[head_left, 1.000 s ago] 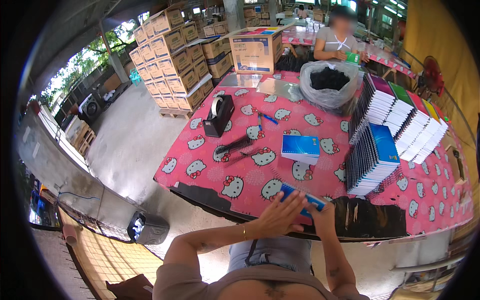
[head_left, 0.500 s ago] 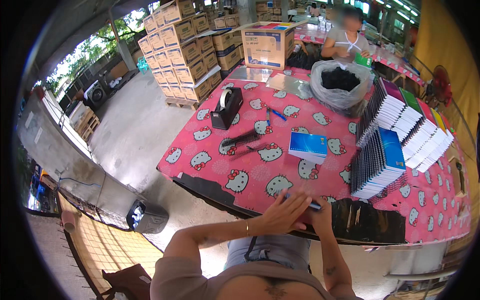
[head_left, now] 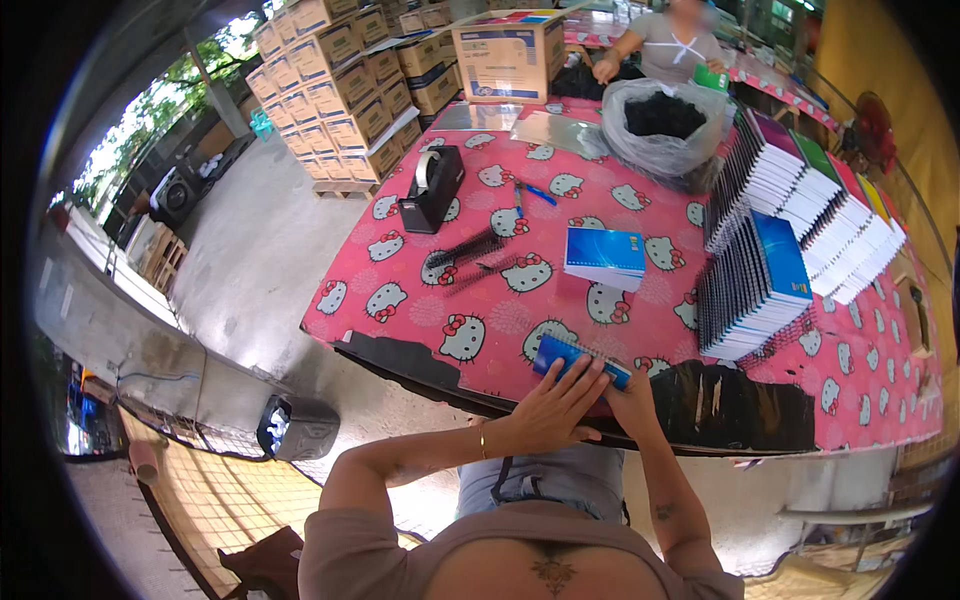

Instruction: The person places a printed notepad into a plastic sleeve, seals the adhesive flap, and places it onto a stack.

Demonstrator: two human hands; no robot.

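Observation:
Close to the table's front edge, I hold a small blue spiral notebook point(head_left: 562, 349) tilted between both hands. My left hand point(head_left: 556, 405) lies across its cover, fingers straight and close together. At the notebook's right end my right hand point(head_left: 630, 404) grips it, with some fingers hidden. Farther in, a short stack of blue notebooks point(head_left: 604, 252) rests on the table. Loose black spiral coils point(head_left: 466, 257) lie to its left, near two blue pens point(head_left: 538, 193).
Tall rows of notebooks point(head_left: 790, 200) and a blue-covered stack point(head_left: 755, 285) stand at right. A black tape dispenser point(head_left: 432, 190), a plastic bag of black coils point(head_left: 665, 125) and an open carton point(head_left: 500, 62) sit farther back. Across the table, a person point(head_left: 675, 50) holds something green.
The notebook in my hands has tipped up so its blue cover shows more. The view has shifted, and the person opposite has moved one hand out toward the left.

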